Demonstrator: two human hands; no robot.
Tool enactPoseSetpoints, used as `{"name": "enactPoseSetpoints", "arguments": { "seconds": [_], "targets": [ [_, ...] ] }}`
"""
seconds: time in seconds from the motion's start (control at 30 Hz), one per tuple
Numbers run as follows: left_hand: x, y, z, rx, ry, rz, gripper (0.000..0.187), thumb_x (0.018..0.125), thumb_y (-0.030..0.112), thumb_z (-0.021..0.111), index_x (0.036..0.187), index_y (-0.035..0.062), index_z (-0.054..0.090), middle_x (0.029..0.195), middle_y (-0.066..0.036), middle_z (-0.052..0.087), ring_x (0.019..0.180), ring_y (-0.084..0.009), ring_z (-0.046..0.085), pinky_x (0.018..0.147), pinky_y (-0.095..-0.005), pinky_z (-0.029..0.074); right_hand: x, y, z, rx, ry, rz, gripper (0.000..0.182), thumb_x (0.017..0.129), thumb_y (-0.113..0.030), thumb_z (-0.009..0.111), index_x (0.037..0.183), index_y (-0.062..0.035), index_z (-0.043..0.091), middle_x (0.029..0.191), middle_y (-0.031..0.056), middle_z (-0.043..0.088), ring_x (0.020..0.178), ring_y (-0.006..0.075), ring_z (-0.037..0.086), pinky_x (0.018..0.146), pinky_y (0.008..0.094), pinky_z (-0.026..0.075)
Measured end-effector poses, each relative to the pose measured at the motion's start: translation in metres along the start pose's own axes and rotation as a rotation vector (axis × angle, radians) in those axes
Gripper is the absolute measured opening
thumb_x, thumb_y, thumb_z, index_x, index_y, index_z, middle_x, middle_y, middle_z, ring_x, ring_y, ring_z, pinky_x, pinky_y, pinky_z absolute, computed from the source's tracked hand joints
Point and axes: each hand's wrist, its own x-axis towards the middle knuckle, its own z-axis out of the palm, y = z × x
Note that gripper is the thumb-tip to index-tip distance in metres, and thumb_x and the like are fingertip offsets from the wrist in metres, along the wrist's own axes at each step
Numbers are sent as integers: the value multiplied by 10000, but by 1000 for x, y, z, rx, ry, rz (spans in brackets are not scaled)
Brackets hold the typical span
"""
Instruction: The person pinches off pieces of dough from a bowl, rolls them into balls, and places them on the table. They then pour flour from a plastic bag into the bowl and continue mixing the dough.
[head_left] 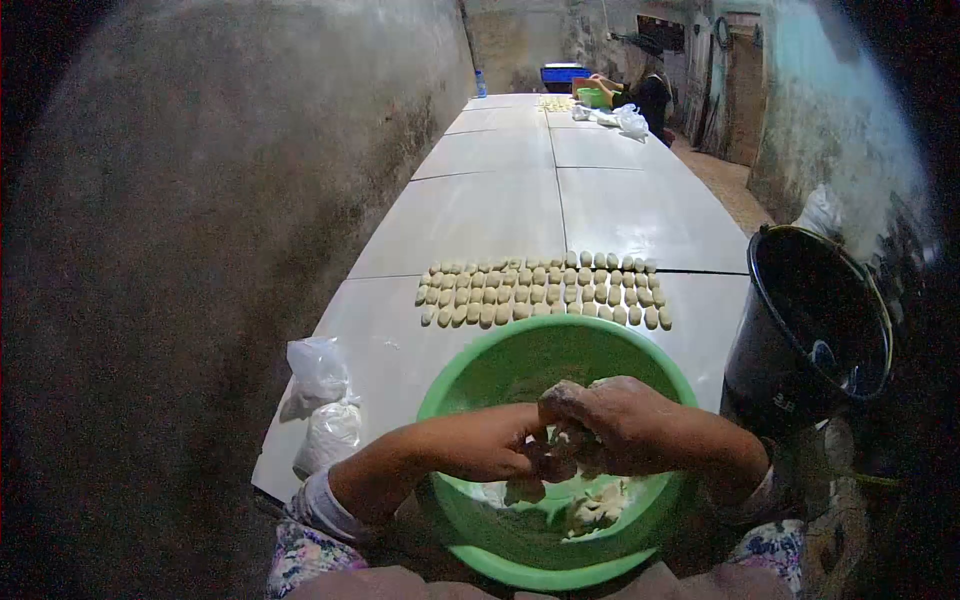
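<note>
**Both hands working dough over the green bowl**

From my remote seat I see the left hand (490,445) and the right hand (625,425) meeting over the green bowl (520,365), which sits at the near end of the long white bench (480,205), close to the body. The two hands touch each other, fingers curled inward and closed around a small lump of dough (555,462) pinched between them; the right hand is dusted with flour. How much dough is in the grip I cannot tell, since the fingers cover most of it.

Below the hands, more pale dough (595,508) lies in pieces on the bottom of the bowl, towards its near side.

Just beyond the bowl, rows of small dough pieces (545,290) lie side by side on the bench, set in tidy lines across its width. To the left of the bowl, near the bench's edge, are two plastic bags (322,405); the nearer one holds something white. To the right, beside the bench, stands a black bucket (815,330), tilted a little in my view.

At the far end of the bench another person (645,95) bends over a second green bowl (592,96), with a blue crate (562,73) behind them and more bags (628,120) close by.
</note>
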Motion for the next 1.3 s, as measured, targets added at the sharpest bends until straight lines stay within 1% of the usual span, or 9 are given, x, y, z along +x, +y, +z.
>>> {"name": "enactPoseSetpoints", "arguments": {
  "seconds": [0.2, 0.33, 0.47, 0.63, 0.73, 0.77, 1.0, 1.13, 1.3],
  "targets": [
    [3, -4, 3, -152, -98, -158, 335, 930, 146, 457, 1235, 10, 454, 1000, -94, 620, 822, -146, 609, 712, -296, 506, -3, 2, -9, 49, 17, -5, 295, 928, -272, 516, 1119, -63, 434, 814, 147, 630, 745, 290, 641, 683, 406, 515],
    [4, -10, 11, -150, 135, 38, 307, 917, 82, 410, 1212, 17, 466, 967, -81, 626, 777, -136, 607, 690, -289, 507, -10, 19, -17, 490, 108, -259, 463, 894, -250, 610, 1226, -3, 402, 1061, 147, 575, 989, 180, 557, 887, 352, 444],
    [5, -1, 14, -334, 362, 38, 277, 933, 82, 430, 1205, 54, 476, 938, -59, 626, 743, -111, 594, 652, -252, 493, -9, 36, -8, 787, 240, -79, 543, 889, -208, 617, 1294, 49, 361, 1189, 118, 502, 1110, 174, 468, 986, 349, 370],
    [2, 9, 16, -248, 432, 4, 228, 900, 123, 562, 1124, 79, 553, 836, -52, 636, 694, -97, 593, 613, -270, 471, -4, 4, -15, 243, 269, 121, 377, 896, -340, 583, 1013, 8, 499, 798, 173, 606, 770, 257, 634, 712, 366, 486],
    [7, -10, 20, 225, 692, 254, 372, 867, 74, 582, 1219, 102, 464, 816, -86, 631, 670, -143, 612, 606, -306, 476, -4, 0, -12, -57, 245, 115, 402, 872, -375, 610, 973, -4, 494, 824, 197, 612, 794, 332, 635, 681, 400, 488],
    [6, -12, 20, -46, 654, 112, 566, 836, 35, 593, 1315, 120, 305, 815, -134, 620, 665, -213, 628, 610, -345, 483, -3, -7, -16, 65, 198, 200, 422, 850, -383, 639, 992, -11, 498, 831, 196, 618, 802, 380, 624, 661, 431, 487],
    [8, -9, 20, -56, 670, 139, 657, 848, -12, 455, 1405, 101, 125, 1063, -185, 536, 768, -239, 630, 648, -360, 511, -3, 3, -8, 61, 266, 42, 310, 841, -274, 663, 964, -39, 503, 809, 164, 613, 732, 361, 620, 631, 425, 484],
    [-2, -3, 4, -396, 378, 169, 718, 861, 72, 435, 1459, 142, 42, 1249, -187, 442, 809, -207, 620, 647, -299, 503, -4, -2, -6, 302, 294, 145, 232, 837, -195, 649, 933, -45, 501, 783, 150, 612, 679, 304, 632, 596, 386, 502],
    [1, -16, 3, -370, 339, 70, 704, 910, 544, 472, 1377, 45, 305, 895, -58, 583, 751, -113, 572, 647, -263, 475, -3, 3, -3, 100, 408, -104, 191, 832, -119, 648, 915, -40, 496, 736, 109, 600, 642, 224, 617, 585, 359, 515]
  ]
}}
